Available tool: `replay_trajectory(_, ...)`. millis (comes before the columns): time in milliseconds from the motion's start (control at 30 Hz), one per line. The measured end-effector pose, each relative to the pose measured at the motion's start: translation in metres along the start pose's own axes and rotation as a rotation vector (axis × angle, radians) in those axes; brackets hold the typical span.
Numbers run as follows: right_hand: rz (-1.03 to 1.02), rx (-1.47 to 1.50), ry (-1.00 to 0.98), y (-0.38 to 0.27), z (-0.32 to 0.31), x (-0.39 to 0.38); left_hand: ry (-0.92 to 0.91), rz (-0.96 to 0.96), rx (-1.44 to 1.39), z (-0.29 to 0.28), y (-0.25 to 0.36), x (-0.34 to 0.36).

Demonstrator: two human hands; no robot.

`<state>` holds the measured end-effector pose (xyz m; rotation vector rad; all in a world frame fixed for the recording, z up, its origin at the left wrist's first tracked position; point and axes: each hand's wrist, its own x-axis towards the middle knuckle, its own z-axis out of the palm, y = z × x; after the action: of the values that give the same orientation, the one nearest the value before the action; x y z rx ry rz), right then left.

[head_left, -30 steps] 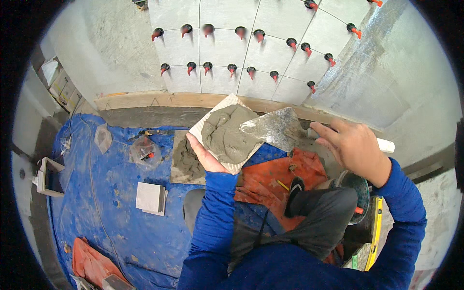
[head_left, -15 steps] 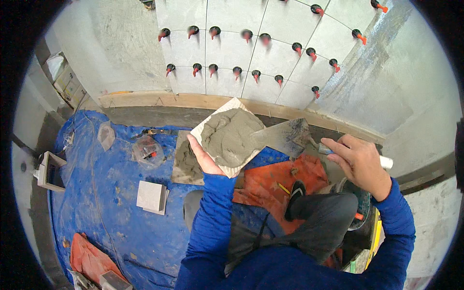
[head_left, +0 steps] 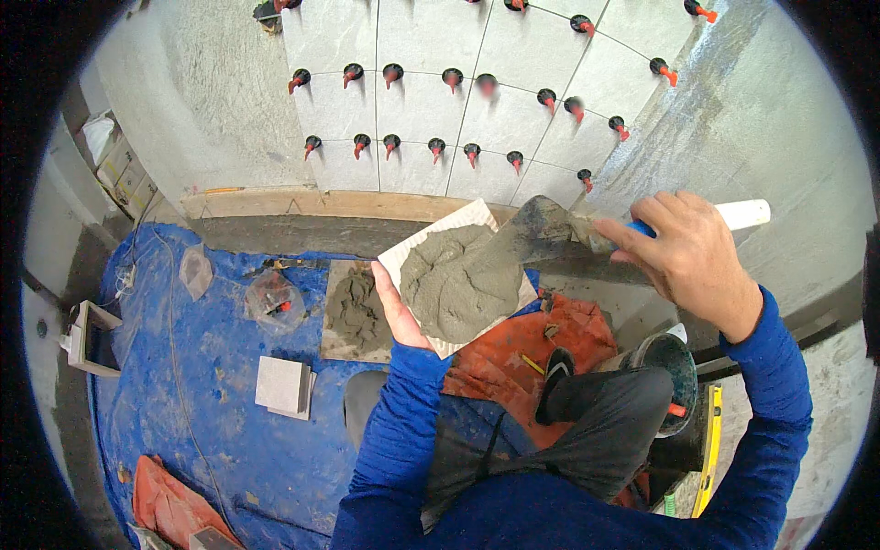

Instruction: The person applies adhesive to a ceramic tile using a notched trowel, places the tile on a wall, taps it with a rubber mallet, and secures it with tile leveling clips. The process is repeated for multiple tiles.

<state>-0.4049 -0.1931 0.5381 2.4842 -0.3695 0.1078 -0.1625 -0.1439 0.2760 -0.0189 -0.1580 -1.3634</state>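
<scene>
My left hand (head_left: 401, 316) supports a pale square tile (head_left: 466, 216) from beneath, fingers at its left edge. Grey mortar (head_left: 461, 286) covers most of the tile's upturned face, thick and uneven. In my right hand (head_left: 687, 252) is the blue and white handle of a trowel (head_left: 539, 229). Its mortar-smeared blade touches the right upper side of the mortar. Beyond the tile rises a wall of light grey tiles (head_left: 417, 119), with black and red levelling clips (head_left: 436, 148) at the joints.
A wooden batten (head_left: 339, 203) runs below the wall tiles. Blue sheeting (head_left: 220, 367) covers the floor, bearing a mortar-coated board (head_left: 353, 312) and stacked tiles (head_left: 284, 385). Orange cloth (head_left: 513, 367) lies near my foot. By my right knee stand a bucket (head_left: 680, 367) and a yellow level (head_left: 709, 454).
My right hand has risen and tilted the trowel, so its blade now comes at the mortar from higher up. The tile has shifted slightly right and lower in view.
</scene>
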Motion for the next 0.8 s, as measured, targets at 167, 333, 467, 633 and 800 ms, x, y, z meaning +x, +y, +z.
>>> replay_trajectory(167,-0.010,0.045,0.014,0.016,0.001,0.008,0.069,-0.006,-0.033,0.000,-0.001,0.000)
replay_trajectory(333,0.078,0.214,-0.064,0.037,0.005,0.010,0.016,-0.052,-0.109,0.003,0.000,-0.004)
replay_trajectory(467,0.150,0.350,-0.184,0.056,0.014,0.008,0.006,-0.113,-0.152,0.005,-0.002,-0.008)
replay_trajectory(633,0.152,0.554,-0.217,0.077,0.041,-0.002,-0.031,-0.131,-0.184,-0.003,-0.009,-0.008)
replay_trajectory(800,0.186,0.668,-0.222,0.094,0.054,-0.019,-0.262,-0.198,-0.399,-0.012,-0.005,-0.005)
